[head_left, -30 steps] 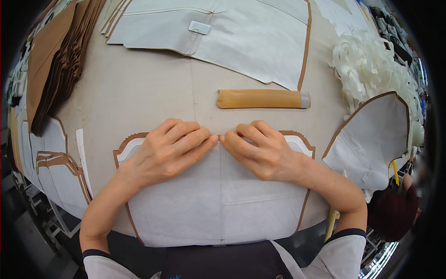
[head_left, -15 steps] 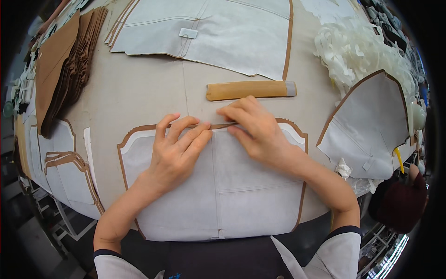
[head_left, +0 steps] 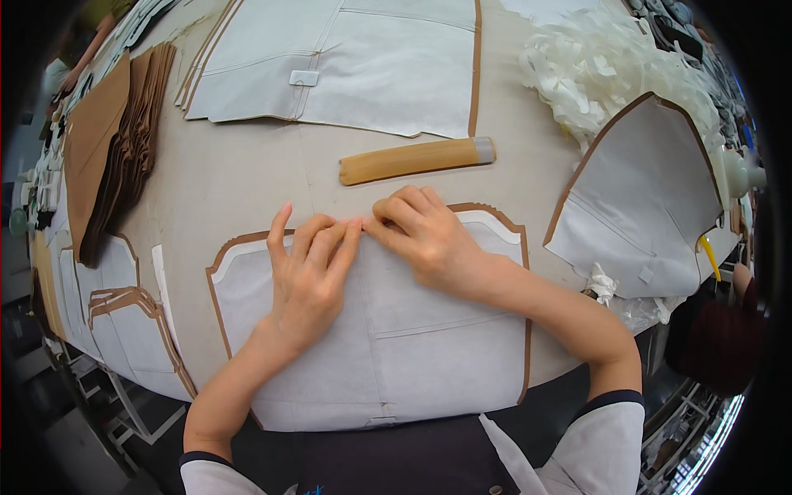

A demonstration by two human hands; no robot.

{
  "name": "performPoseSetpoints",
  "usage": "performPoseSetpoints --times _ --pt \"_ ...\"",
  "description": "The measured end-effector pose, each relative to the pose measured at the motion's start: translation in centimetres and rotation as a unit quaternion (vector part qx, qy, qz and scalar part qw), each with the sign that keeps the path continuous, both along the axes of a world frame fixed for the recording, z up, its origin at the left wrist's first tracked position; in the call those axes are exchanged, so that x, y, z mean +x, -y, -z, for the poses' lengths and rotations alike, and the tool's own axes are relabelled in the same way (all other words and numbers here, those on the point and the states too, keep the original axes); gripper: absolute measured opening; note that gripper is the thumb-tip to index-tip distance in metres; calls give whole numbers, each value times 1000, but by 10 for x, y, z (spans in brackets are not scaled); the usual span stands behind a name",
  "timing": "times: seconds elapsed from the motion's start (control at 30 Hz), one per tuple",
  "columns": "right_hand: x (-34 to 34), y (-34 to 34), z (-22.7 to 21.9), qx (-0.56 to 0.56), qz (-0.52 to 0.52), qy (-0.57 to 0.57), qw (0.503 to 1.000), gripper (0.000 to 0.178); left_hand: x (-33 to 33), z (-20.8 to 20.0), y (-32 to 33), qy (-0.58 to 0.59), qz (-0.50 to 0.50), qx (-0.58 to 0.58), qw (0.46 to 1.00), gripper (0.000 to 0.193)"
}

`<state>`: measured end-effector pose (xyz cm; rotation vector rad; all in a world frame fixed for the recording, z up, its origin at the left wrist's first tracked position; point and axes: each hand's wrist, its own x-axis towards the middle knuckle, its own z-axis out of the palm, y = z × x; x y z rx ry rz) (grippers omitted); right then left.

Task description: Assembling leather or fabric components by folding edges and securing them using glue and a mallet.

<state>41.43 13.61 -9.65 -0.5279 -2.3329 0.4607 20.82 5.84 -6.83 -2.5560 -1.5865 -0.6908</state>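
Flat along the near side of a cream-coloured desk [head_left: 256, 181]: wide, pale-grey, fabric-like panel [head_left: 429, 363] with brown edging. At the panel's far edge, left hand [head_left: 309, 280]: fingers loosely spread, tips at the edging; cannot tell whether pinching. Just right, at the same edge, right hand [head_left: 433, 247]: fingers curled nearly together, apparently nipping the edging. Probably light, supple, rather smooth, easily creased; best held by the edging, either side of the centre seam.

Left of the panel, farther back: thick sheaf of brown sheets [head_left: 120, 157]. Left and nearer: pile of small grey brown-edged pieces [head_left: 136, 334], then narrow white strip [head_left: 162, 285] between pile and panel. Beyond the panel: large grey brown-edged sheets [head_left: 388, 82]; closer, flat tan bar with grey end [head_left: 412, 161], likely the nearest obstacle. Right of the panel: tangled off-white ribbons [head_left: 610, 74], then curved grey brown-rimmed piece [head_left: 635, 206], not touching.
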Motion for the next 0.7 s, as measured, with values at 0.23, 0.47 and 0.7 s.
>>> performPoseSetpoints --times 0.23,0.47,0.7 --pt "15 1 0 28 13 5 1000 34 12 -9 5 -113 -16 11 993 47" --pt "55 -2 -1 30 42 25 998 32 25 -20 9 -178 -21 -11 984 52" --pt "95 -6 -4 27 65 40 997 31 32 -15 10 -158 -21 -38 987 49"
